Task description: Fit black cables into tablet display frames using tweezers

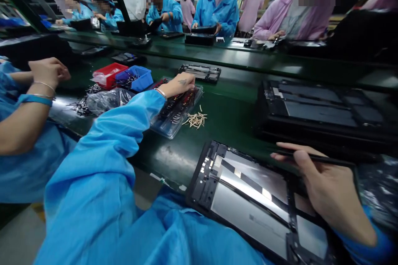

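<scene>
Hands: left [178, 85] rests fingers-down in clear plastic tray [174, 112], right [326, 190] pinches thin black stylus [320, 158] over flat panel [248, 203].

Your dark green bench [236, 112] carries a clear parts tray [177, 112] at ten o'clock, pale slivers [195, 120] just beside it, red bin [108, 73] and blue bin [139, 78] beyond, stacked black frames [323, 109] at two o'clock.
</scene>
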Motion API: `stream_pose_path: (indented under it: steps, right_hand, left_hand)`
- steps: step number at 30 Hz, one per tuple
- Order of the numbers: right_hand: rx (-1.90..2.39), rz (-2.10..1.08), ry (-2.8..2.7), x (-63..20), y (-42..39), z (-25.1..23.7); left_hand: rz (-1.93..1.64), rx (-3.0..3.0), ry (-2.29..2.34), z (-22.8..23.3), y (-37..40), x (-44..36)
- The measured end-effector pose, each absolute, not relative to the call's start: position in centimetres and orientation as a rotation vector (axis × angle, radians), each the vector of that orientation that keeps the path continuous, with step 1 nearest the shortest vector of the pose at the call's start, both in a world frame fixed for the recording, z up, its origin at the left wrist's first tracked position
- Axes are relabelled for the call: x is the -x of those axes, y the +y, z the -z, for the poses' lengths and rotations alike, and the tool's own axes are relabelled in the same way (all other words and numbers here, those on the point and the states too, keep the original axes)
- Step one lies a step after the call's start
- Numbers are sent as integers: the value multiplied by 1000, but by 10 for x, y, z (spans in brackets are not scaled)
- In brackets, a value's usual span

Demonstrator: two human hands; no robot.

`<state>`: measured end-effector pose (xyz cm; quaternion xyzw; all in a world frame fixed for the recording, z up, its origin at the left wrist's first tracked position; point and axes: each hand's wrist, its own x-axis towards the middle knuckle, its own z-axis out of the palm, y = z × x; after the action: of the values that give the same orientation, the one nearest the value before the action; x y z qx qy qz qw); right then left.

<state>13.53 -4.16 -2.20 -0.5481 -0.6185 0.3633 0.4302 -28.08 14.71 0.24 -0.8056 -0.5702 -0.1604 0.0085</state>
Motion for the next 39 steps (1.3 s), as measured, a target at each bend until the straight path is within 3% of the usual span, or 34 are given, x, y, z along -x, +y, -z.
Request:
stream_pose_path:
  steps: [3, 7, 9, 12, 16, 31, 36, 39]
  right_hand:
    - [1229, -779, -1739, -126, -47, 10]
    - [1012, -1405, -1479, -90, -47, 4]
    - [920, -1698, -1310, -73, -45, 5]
    - [838, -1840, -1154, -60, -43, 7]
    - [931, -1702, -1119, -66, -46, 6]
    - [926, -1463, -1337, -72, -43, 11]
    - [1007, -1178, -1513, -72, -42, 5]
    - [986, -977, -1667, -73, -45, 4]
  left_hand:
    - [672, 2533, -1675, -24, 113, 264]
    - [875, 2545, -1140, -44, 41, 206]
    - [747, 2499, -836, -43, 6, 176]
    - [580, 2375, -311, -32, -28, 147]
    - [606, 2315, -12, -21, -35, 135]
    - [598, 2296, 120, -13, -34, 131]
    - [822, 2429, -290, -16, -33, 132]
    - [772, 2401, -575, -18, -34, 133]
